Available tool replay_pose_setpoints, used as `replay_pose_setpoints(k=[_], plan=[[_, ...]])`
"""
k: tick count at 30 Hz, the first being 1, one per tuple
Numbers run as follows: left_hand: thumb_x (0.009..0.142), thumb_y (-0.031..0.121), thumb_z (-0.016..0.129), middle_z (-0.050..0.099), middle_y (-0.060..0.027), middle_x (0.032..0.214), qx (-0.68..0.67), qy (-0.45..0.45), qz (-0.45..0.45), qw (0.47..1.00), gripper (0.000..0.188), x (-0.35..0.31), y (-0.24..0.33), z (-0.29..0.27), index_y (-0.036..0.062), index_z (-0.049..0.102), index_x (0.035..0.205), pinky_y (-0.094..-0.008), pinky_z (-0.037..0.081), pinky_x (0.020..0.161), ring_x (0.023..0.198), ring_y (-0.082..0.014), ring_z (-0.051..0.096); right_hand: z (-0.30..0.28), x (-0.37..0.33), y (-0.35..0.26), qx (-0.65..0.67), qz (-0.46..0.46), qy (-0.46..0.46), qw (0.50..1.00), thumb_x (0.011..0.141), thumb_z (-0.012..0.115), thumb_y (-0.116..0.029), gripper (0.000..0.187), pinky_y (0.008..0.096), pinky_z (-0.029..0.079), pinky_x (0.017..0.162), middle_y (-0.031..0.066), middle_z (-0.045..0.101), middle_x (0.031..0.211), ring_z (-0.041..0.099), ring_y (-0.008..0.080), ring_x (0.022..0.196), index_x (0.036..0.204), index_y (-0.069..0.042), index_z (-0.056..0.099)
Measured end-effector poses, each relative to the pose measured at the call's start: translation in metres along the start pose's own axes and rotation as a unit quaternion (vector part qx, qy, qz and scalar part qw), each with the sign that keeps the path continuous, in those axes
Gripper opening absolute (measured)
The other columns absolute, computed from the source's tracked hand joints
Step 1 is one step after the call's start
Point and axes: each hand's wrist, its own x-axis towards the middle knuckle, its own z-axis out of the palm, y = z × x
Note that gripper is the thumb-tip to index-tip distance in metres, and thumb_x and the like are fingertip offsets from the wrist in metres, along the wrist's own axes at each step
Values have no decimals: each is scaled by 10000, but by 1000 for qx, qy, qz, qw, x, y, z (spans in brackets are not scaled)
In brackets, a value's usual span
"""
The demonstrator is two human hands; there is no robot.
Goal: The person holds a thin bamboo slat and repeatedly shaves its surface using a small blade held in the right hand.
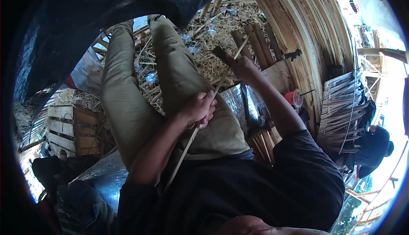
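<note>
A long thin bamboo strip [184, 153] runs slantwise from my waist, across my right thigh and up past my right hand. Closed around its middle, over the thigh, is my left hand [201, 109]. Farther up the strip my right hand [244, 68] is closed, with a short, dark, flat blade-like tool [220, 55] sticking out to its left. That tool crosses close to the strip; whether its edge touches the strip I cannot tell. The part of the tool inside my fist is hidden.
Pale shavings [208, 43] cover the ground beyond my legs. Stacked long bamboo slats [306, 30] stand at the right, near dark wooden pieces [257, 45] and a red container [293, 98]. A slatted crate [61, 127] is at left, black sheeting [98, 13] above. Another person [372, 149] is far right.
</note>
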Motion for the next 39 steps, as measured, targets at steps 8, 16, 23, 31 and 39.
replay_pose_setpoints(k=[8, 16, 23, 31, 39], plan=[[1050, 431, 339, 327, 51, 520, -2, -20, 3, 1000, 374, 4, 12, 5, 123, 381, 841, -218, 294, 264, 345, -41, 331, 32, 62, 82, 15, -106, 314, 943, 921, 462, -690, 722, 354, 437, 403, 81, 523, 521, 550, 195, 426, 751, -3, 606], [1054, 452, 307, 314, 61, 520, -79, -33, -5, 996, 369, 0, 4, -6, 149, 383, 858, -199, 269, 275, 362, -33, 304, 4, 57, 57, 195, 105, 28, 975, 941, 474, -639, 686, 385, 442, 438, 85, 518, 537, 531, 205, 427, 781, 11, 623], [1054, 458, 305, 314, 62, 528, -85, -51, -8, 995, 366, 8, 10, -5, 152, 380, 865, -192, 261, 285, 369, -32, 301, -8, 75, 62, 279, 102, -10, 955, 949, 467, -640, 660, 349, 329, 339, 33, 421, 495, 413, 171, 350, 599, -83, 414], [1052, 464, 307, 313, 60, 530, -63, -36, -22, 997, 373, 7, 9, -4, 147, 375, 866, -204, 271, 282, 368, -37, 314, -11, 75, 51, 182, 120, 14, 976, 937, 481, -646, 672, 358, 371, 379, 27, 408, 485, 425, 162, 377, 720, -13, 542], [1048, 463, 324, 311, 55, 519, -25, -8, -20, 999, 388, 5, 9, -4, 136, 377, 847, -217, 289, 269, 355, -42, 324, -21, 71, 41, 146, 134, -12, 980, 943, 449, -663, 628, 328, 334, 362, -8, 340, 476, 357, 146, 362, 744, -69, 496]])
